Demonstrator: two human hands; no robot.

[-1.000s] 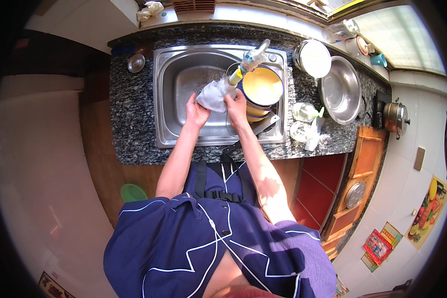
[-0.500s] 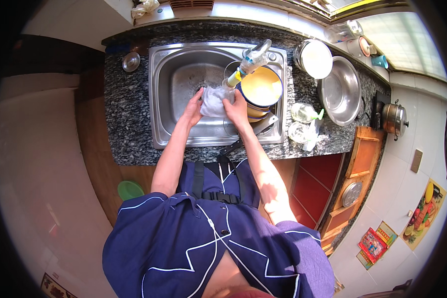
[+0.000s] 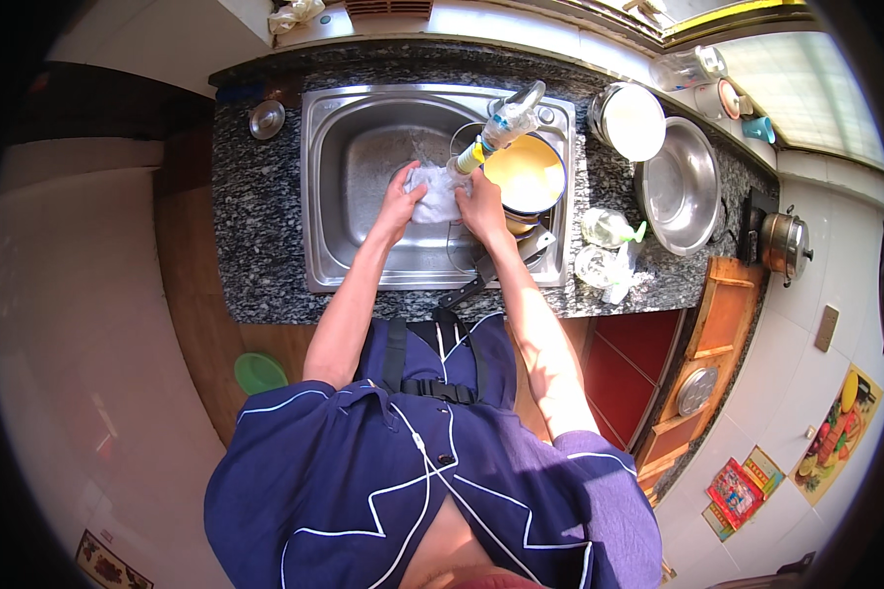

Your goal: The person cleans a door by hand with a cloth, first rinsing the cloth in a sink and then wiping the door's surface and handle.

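A pale grey-white cloth (image 3: pixel 436 194) is held between my two hands over the sink (image 3: pixel 336 177), just under the faucet's spout. My left hand (image 3: pixel 398 204) grips its left edge, the thumb on top. On the opposite edge, my right hand (image 3: pixel 482 206) is closed on the cloth beside the stacked bowls. The faucet (image 3: pixel 501 126) has a clear and yellow fitting on its end. Whether water is running I cannot make out clearly. Yellow bowls with dark blue rims (image 3: pixel 526 175) stand in the sink's right side. A knife (image 3: pixel 501 267) lies across the sink's front right rim.
Right of the sink are a large steel basin (image 3: pixel 680 187), a white-topped pot (image 3: pixel 631 122) and clear bottles (image 3: pixel 604 228). A small metal lid (image 3: pixel 266 120) lies on the granite counter (image 3: pixel 250 226) at left. A lidded pot (image 3: pixel 784 243) stands farther right.
My hands have shifted the cloth slightly under the spout; it looks more bunched now. The whole view has moved a little, so the sink appears slightly farther right.
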